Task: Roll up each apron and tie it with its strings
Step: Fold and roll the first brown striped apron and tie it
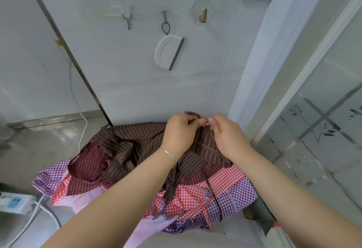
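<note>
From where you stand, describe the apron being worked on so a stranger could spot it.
Look at the heap of aprons below the grey wall. The brown apron lies on top, at the far end, under both hands. Its thin pale stripes set it apart from the checked ones.

single head cam, wide-angle, sitting above the forearms and looking forward and steeply down. it's taking in both hands close up near frame centre, left hand (179, 132) and right hand (228, 136), over the apron pile (137, 161). floor (39, 146) is showing at left, wall (137, 61) with hooks is filling the top, glass door (323, 120) is running down the right. edges are bending from lens distortion. no second view sharing anything.
</note>
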A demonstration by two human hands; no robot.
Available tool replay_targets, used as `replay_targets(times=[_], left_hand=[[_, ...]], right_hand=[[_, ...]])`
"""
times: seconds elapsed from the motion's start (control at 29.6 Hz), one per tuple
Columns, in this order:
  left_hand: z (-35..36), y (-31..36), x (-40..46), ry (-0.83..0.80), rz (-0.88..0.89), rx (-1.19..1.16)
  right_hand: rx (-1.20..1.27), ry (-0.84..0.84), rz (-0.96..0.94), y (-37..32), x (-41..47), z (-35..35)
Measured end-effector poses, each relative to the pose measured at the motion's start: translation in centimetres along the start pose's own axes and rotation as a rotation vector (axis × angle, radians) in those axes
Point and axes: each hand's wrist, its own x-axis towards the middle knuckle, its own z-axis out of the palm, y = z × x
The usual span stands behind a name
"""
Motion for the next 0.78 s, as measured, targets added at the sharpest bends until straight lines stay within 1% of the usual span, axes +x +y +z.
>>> replay_targets(times=[0.03, 0.1, 0.17, 0.24, 0.37, 0.44, 0.47, 0.51, 0.57, 0.61, 0.64, 0.74, 0.78], left_hand=[[-0.2, 0.0, 0.1, -0.016, -0.095, -0.153], [-0.5, -0.1, 0.4, -0.092, -0.230, -0.399], [-0.9, -0.3, 0.8, -0.195, -0.325, -0.524], [-1.0, -0.8, 1.3, -0.284, -0.375, -0.468], [-1.0, -0.8, 1.9, -0.428, -0.388, -0.280], [-1.2, -0.3, 1.8, -0.456, -0.352, -0.178], [-1.1, 0.0, 1.7, -0.454, -0.296, -0.097], [-1.0, 0.1, 1.5, -0.433, -0.203, 0.011], [-0.5, 0.1, 1.3, -0.343, 0.085, 0.272], [-0.4, 0.0, 1.1, -0.307, 0.196, 0.365], [-0.4, -0.1, 1.1, -0.314, 0.236, 0.404], [-0.6, -0.6, 1.2, -0.465, 0.164, 0.305], [-0.7, -0.6, 1.2, -0.489, 0.145, 0.271]], right_hand=[[0.001, 0.001, 0.007, 0.1, 0.0, 0.2], [0.026, 0.001, 0.025, 0.7, -0.3, 0.3], [0.049, 0.001, 0.020, 1.0, -0.4, 0.3], [0.049, 0.006, -0.015, 0.9, -0.6, 0.3], [0.029, 0.009, -0.083, 0.6, -0.8, 0.5], [0.044, -0.003, -0.079, 0.6, -0.6, 0.5], [0.065, -0.018, -0.061, 0.6, -0.4, 0.5], [0.104, -0.035, -0.035, 0.6, -0.1, 0.4], [0.183, -0.068, 0.034, 0.5, 0.6, 0.0], [0.213, -0.093, 0.064, 0.4, 1.0, -0.2], [0.232, -0.124, 0.088, 0.4, 1.4, -0.4], [0.238, -0.226, 0.143, 0.3, 2.1, -0.9], [0.249, -0.255, 0.166, 0.2, 2.3, -1.0]])
